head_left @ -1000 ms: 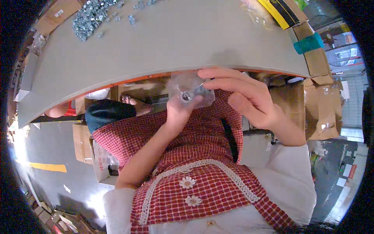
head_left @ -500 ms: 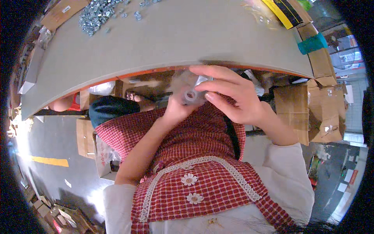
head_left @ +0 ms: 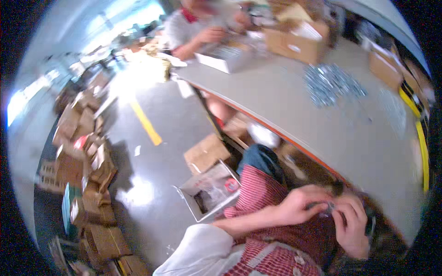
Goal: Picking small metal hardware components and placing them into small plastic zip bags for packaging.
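Head view had swung left off our lap, and we kept both hands, left hand [head_left: 299, 207] and right hand [head_left: 352, 225], pinched on what looked like a small clear bag [head_left: 328, 208] below the table [head_left: 294, 101] edge.

Both hands raised close together over a red checked apron [head_left: 276, 202], below the grey table [head_left: 294, 101] edge. Left hand [head_left: 299, 207] and right hand [head_left: 352, 225] pinching a small clear bag [head_left: 328, 208] between the fingers; contents blurred. Heap of small metal parts [head_left: 331, 83] on the table. Open cardboard box [head_left: 209, 191] on the floor beside the knee. Another person [head_left: 198, 27] seated at the far end.
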Demonstrator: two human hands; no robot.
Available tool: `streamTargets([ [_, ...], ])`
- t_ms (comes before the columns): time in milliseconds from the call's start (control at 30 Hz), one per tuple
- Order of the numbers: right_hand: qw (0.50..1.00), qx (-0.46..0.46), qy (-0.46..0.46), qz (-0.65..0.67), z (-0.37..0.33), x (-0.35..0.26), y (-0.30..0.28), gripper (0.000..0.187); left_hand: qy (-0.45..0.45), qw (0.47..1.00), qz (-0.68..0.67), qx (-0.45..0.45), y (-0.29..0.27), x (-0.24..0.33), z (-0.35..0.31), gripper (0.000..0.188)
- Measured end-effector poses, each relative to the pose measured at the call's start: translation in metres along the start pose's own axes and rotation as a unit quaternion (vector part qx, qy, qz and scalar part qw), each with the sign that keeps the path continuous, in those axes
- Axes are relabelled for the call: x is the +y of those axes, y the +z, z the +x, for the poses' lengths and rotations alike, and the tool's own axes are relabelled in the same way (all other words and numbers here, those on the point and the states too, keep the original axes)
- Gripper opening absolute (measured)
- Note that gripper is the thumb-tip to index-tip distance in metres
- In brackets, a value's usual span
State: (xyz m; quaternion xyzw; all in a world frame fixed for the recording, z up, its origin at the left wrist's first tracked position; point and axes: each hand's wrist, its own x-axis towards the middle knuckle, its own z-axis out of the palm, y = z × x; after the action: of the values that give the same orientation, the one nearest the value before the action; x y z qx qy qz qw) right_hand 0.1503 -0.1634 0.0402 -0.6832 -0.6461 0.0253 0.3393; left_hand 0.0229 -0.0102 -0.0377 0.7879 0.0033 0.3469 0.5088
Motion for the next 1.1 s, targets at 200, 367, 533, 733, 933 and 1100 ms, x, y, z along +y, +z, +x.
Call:
streamTargets([
  [200, 0.999, 0.021, 0.016, 0.022, 0.007, -0.009, -0.004, 0.01, -0.065, 0.997, -0.029, 0.037, -0.012, 0.029, 0.004, 0.014],
  [367, 0.997, 0.05, 0.027, 0.043, 0.01, -0.023, -0.002, 0.008, -0.008, 0.998, -0.027, 0.047, -0.002, 0.021, 0.006, 0.016],
  [533, 0.999, 0.026, 0.019, 0.037, 0.008, -0.021, -0.015, 0.021, 0.078, 0.996, 0.018, 0.034, -0.002, 0.04, 0.016, 0.012],
  [733, 0.996, -0.041, 0.062, 0.053, -0.017, -0.023, -0.033, 0.02, 0.122, 0.992, -0.022, -0.032, 0.006, 0.043, 0.023, 0.012],
  [933, 0.977, -0.034, 0.127, 0.17, -0.034, -0.003, -0.047, 0.013, 0.026, 0.998, 0.008, -0.052, 0.004, 0.051, 0.038, 0.007],
  [1100, 0.848, 0.206, 0.272, 0.405, -0.11, 0.016, -0.079, 0.01, -0.226, 0.964, -0.095, -0.1, 0.044, 0.048, 0.054, 0.008],
])
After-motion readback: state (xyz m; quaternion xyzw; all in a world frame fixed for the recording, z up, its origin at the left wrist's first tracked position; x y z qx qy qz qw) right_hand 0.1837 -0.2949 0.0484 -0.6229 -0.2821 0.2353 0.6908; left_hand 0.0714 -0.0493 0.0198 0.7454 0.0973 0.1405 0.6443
